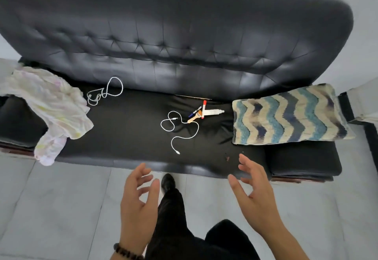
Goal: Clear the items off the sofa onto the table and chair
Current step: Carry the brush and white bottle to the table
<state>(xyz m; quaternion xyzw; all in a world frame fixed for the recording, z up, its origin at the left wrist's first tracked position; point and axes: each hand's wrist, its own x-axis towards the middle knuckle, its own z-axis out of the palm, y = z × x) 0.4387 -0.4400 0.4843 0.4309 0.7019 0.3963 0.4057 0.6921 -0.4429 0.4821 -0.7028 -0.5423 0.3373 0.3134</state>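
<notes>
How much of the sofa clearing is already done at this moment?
Nothing looks done yet. The left hand and the right hand are open and empty, in front of the sofa. Left on it: the crumpled cloth, the white cord by the backrest, the white cable, the pile of pens and brush, and the cushion.

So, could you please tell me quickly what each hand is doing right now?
Left hand: open, fingers loosely spread, holding nothing.
Right hand: open, fingers spread, holding nothing, just in front of the sofa.
</notes>
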